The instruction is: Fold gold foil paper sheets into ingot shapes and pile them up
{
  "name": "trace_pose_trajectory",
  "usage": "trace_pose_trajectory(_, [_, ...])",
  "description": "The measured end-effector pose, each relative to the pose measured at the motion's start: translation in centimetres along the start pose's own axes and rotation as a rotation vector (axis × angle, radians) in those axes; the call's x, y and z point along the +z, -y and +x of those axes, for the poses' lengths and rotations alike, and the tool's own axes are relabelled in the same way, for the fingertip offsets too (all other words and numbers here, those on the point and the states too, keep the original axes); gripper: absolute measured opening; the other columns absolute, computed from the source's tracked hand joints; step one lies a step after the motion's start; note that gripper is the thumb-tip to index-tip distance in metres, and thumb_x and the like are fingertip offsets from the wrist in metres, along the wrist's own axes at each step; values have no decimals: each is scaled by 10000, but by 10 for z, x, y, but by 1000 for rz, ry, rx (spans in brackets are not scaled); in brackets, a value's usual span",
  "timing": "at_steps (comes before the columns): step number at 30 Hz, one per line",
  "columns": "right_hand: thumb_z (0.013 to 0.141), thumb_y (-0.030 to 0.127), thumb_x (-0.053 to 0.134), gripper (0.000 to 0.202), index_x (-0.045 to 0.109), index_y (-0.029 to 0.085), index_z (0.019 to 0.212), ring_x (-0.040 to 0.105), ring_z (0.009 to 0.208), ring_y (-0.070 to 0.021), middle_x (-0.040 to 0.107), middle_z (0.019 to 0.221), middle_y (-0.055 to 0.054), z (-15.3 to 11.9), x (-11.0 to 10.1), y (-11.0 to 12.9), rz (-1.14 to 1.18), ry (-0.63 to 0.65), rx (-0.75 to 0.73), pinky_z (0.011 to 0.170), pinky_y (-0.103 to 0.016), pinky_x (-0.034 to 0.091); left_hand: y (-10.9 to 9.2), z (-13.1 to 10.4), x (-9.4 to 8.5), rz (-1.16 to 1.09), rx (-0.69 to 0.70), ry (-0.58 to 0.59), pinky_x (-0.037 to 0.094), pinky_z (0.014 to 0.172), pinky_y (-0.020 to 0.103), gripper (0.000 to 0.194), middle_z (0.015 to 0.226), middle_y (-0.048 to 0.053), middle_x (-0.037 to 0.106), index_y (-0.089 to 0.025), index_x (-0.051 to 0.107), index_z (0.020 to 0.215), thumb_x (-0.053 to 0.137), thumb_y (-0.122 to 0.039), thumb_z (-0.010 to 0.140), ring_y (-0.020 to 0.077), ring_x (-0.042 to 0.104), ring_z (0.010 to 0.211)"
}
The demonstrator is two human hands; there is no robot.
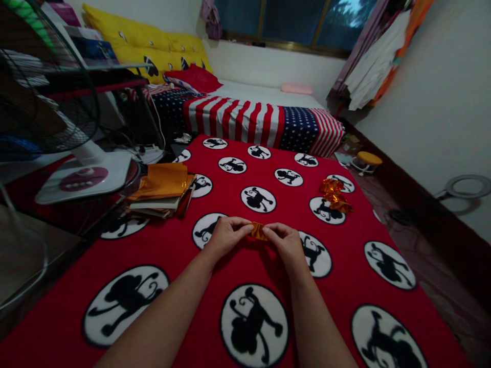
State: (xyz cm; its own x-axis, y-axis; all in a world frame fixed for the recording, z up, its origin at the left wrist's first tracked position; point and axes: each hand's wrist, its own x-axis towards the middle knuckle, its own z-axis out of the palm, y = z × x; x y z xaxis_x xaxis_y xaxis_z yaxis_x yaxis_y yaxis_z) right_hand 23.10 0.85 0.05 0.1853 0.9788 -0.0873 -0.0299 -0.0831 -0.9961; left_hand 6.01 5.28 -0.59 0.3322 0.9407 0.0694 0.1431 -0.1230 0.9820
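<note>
A small piece of shiny gold foil paper (258,231) is stretched between my two hands, just above the red blanket. My left hand (231,232) pinches its left end between thumb and fingers. On its right end, my right hand (284,239) has the same kind of pinch. Creases run across the strip, and its ends are hidden under my fingertips. Farther off to the right lie several folded gold foil pieces (334,194). To the left sits a stack of flat gold foil sheets (163,182) with paler paper beneath.
The red blanket (251,266) with monkey circles spreads under my hands. A fan (82,168) on a white base stands at the left. Behind is a bed with a stars-and-stripes cover (238,120). A yellow-topped stool (369,158) is by the right wall.
</note>
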Motion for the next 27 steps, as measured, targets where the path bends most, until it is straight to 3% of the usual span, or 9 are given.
trace_pose_trajectory(8, [682,401,760,243,693,168,678,607,605,-140,675,652,-12,-1,0,-3,10,11,-22,590,-237,478,0,0,1,42,4,-45,499,655,231,203,800,67,762,-132,770,845,652,-282,777,172,683,716])
trace_pose_trajectory(15, [669,414,763,272,744,163,773,644,660,-180,726,733,-52,-2,3,-3,-22,5,-29,610,-267,488,-3,-2,3,31,10,-7,494,620,222,200,770,65,751,-128,757,802,643,-291,782,161,669,685])
trace_pose_trajectory(21, [688,408,741,254,738,161,747,626,617,-171,713,685,-43,-3,4,-4,-43,-26,-29,578,-259,467,2,-3,6,-5,28,-9,525,661,239,252,859,74,755,-137,738,940,661,-314,777,171,682,744])
trace_pose_trajectory(27, [713,405,713,242,740,166,738,617,617,-165,703,679,-29,-5,6,-4,-64,-42,-51,583,-257,467,-1,-3,5,62,50,-33,506,622,223,200,781,62,754,-142,758,834,647,-300,785,166,678,695])
